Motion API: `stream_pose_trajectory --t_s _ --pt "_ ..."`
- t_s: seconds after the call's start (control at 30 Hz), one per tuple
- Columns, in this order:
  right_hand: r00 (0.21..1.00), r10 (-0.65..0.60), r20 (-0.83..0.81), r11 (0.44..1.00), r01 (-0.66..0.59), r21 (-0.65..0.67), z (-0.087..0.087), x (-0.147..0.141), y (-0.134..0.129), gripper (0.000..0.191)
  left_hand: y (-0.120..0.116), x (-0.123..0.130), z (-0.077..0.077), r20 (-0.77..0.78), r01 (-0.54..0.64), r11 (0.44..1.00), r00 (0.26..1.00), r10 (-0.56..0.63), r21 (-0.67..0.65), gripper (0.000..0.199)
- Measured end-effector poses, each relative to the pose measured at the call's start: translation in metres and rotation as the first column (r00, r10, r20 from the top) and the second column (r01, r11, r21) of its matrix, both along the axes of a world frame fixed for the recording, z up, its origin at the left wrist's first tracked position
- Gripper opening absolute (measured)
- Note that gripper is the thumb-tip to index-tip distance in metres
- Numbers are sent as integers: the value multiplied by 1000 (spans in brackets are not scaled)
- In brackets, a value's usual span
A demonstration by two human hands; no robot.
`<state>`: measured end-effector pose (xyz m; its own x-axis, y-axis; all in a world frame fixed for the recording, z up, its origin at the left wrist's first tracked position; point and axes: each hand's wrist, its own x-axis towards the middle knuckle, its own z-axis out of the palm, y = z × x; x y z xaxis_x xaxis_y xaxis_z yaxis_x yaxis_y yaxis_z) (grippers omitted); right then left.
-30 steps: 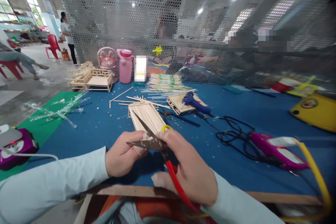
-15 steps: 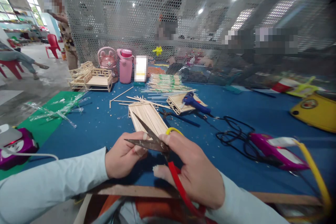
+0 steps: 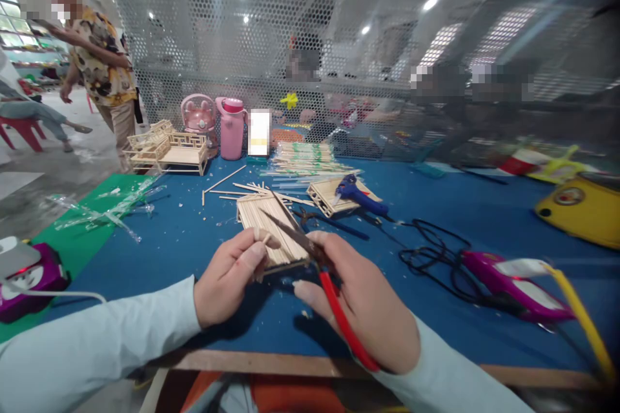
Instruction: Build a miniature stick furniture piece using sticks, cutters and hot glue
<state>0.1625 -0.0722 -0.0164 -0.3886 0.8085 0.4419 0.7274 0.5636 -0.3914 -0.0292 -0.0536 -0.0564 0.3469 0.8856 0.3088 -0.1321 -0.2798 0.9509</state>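
While left fingers (image 3: 250,259) pinch something (perhaps a stick (image 3: 265,239)), right fingers (image 3: 334,246) hold scissors (image 3: 341,319).

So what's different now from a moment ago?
The right hand has swung the scissors clear of the left hand, blades now pointing more away from the wearer. A person in a patterned shirt has walked in at the left. The blue glue gun and slatted wooden piece stayed put.

Red-handled scissors (image 3: 329,290), blue tabletop (image 3: 194,206)
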Motion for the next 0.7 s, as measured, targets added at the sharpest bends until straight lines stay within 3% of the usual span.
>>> stream_pose_trajectory --t_s 0.23,0.7 --pt "992 -48 121 990 31 138 -10 -13 4 48 1 5 -4 -52 -24 1000 998 23 -18 39" --pt "994 2 108 988 -19 154 -10 -14 2 51 1 2 1 -102 -5 982 995 25 189 38"
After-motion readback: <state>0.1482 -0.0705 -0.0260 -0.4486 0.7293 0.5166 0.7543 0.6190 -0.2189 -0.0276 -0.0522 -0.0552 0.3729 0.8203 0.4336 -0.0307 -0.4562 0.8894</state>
